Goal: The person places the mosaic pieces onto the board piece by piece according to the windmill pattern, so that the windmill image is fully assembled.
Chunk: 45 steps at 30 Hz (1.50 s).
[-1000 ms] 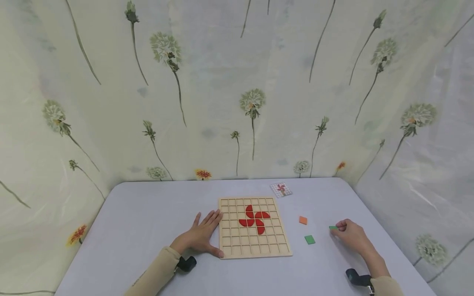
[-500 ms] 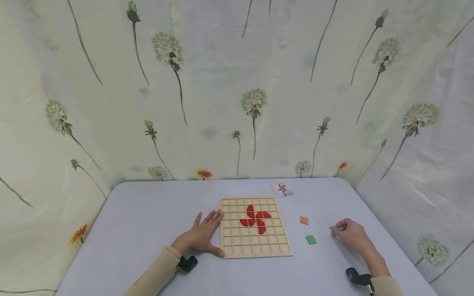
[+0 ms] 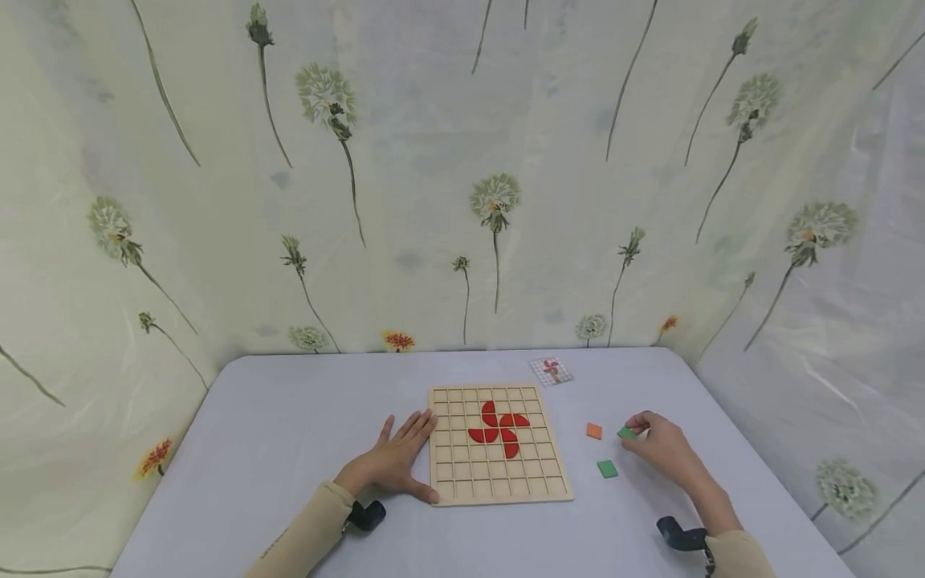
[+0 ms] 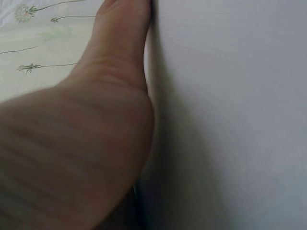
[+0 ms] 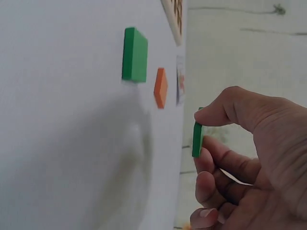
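Between thumb and fingers, my right hand (image 3: 668,449) pinches a green square tile (image 5: 197,139), lifted off the table in the right wrist view. On the table just left of that hand lie an orange square tile (image 3: 594,431) and another green square tile (image 3: 607,469). My left hand (image 3: 393,461) is spread flat, its fingertips and thumb touching the left edge of a wooden grid board (image 3: 499,487). Several red petal-shaped pieces (image 3: 483,435) form a pinwheel in the board's cells. The left wrist view shows mostly the thumb side of the left hand (image 4: 110,110).
A small picture card (image 3: 551,371) with a red pinwheel on a grid lies behind the board, to its right. The white table (image 3: 303,417) ends at a floral curtain (image 3: 412,241) at the back and sides.
My right hand has lifted the green tile and carried it left, toward the orange tile. My left hand stays at the board's edge.
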Each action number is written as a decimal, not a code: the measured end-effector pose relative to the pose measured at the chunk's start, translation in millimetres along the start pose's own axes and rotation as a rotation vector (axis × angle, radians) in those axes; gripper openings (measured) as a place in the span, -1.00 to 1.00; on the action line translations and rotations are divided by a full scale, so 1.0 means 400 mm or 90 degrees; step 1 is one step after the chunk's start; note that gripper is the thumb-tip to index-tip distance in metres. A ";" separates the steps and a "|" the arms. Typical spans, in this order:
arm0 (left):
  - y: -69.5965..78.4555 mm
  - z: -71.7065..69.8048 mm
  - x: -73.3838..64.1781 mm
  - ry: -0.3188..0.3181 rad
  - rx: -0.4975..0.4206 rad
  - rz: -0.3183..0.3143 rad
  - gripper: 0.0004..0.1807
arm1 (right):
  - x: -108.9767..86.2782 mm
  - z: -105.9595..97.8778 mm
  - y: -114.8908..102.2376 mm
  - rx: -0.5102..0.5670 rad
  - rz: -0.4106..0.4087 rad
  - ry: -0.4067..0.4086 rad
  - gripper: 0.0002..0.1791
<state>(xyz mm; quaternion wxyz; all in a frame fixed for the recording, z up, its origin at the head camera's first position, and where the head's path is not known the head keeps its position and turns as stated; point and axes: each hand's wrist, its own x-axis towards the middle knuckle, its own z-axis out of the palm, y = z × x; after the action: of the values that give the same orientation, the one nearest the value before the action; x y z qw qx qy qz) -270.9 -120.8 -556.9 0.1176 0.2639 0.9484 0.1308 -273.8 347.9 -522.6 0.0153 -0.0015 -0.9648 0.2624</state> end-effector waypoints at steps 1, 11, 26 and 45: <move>0.000 0.000 0.000 -0.001 0.000 0.000 0.44 | 0.001 0.005 -0.014 0.004 -0.006 -0.002 -0.66; 0.002 0.003 -0.003 -0.005 -0.003 0.000 0.44 | 0.015 0.065 -0.170 0.041 -0.067 -0.029 -0.67; 0.010 -0.013 -0.008 -0.005 -0.009 0.001 0.43 | 0.017 0.183 -0.340 0.064 -0.191 -0.118 -0.74; -0.001 -0.006 -0.002 -0.002 -0.001 0.008 0.41 | 0.009 0.252 -0.395 -0.005 -0.281 -0.174 -0.79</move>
<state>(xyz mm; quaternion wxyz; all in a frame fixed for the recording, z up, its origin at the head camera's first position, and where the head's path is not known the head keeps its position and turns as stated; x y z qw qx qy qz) -271.2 -121.8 -554.6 0.1188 0.2698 0.9464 0.1320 -279.5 160.9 -529.3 -0.0582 0.2448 -0.9358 0.2470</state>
